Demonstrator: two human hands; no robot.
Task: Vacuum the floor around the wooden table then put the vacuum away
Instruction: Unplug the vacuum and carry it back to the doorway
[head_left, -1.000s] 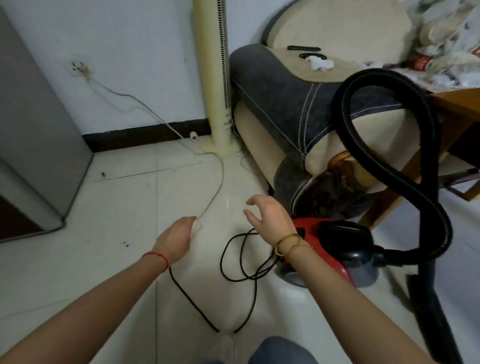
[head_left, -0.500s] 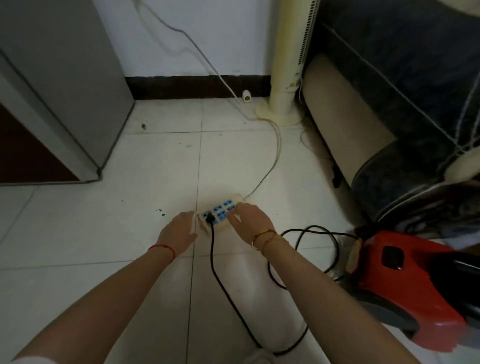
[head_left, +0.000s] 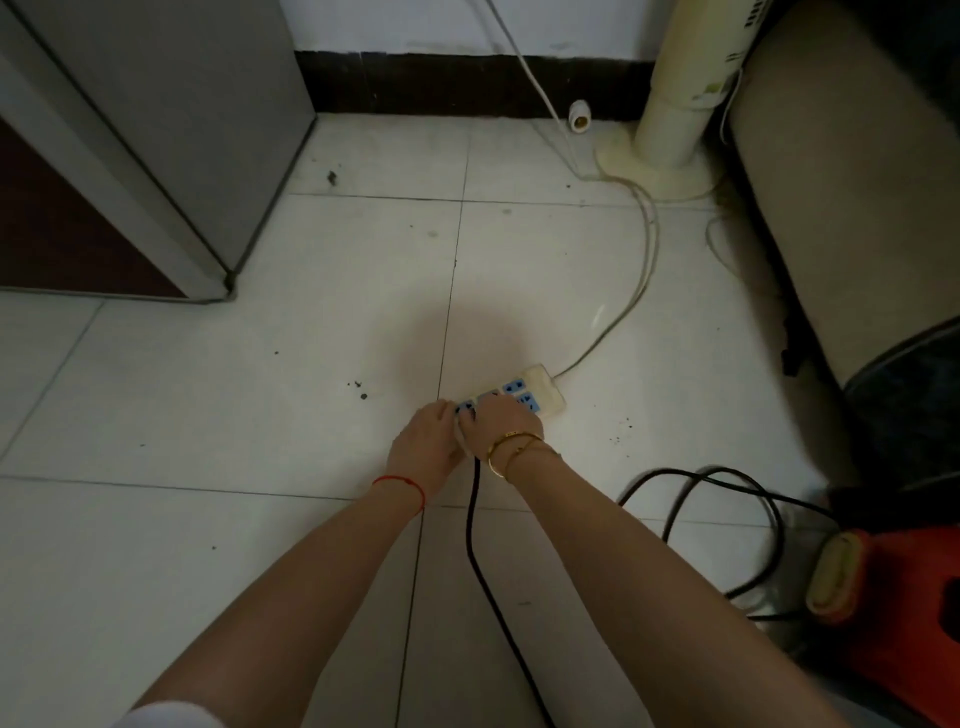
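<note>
Both hands on power strip (head_left: 524, 395) on floor tiles (head_left: 260, 415): left hand (head_left: 428, 441) steadying near end, right hand (head_left: 501, 421) curled over black cord (head_left: 475, 530) plug. Exact finger pinch impossible to tell. Red vacuum (head_left: 893, 597) at floor's right edge.

white tiled floor (head_left: 260, 415) carries power strip (head_left: 537, 391), black cord (head_left: 475, 545), red vacuum (head_left: 893, 597).

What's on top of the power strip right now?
Both hands, left hand and right hand, rest on the near end of the power strip. Two blue sockets at its far end show bare. The black cord runs under the hands; its plug is covered.
</note>
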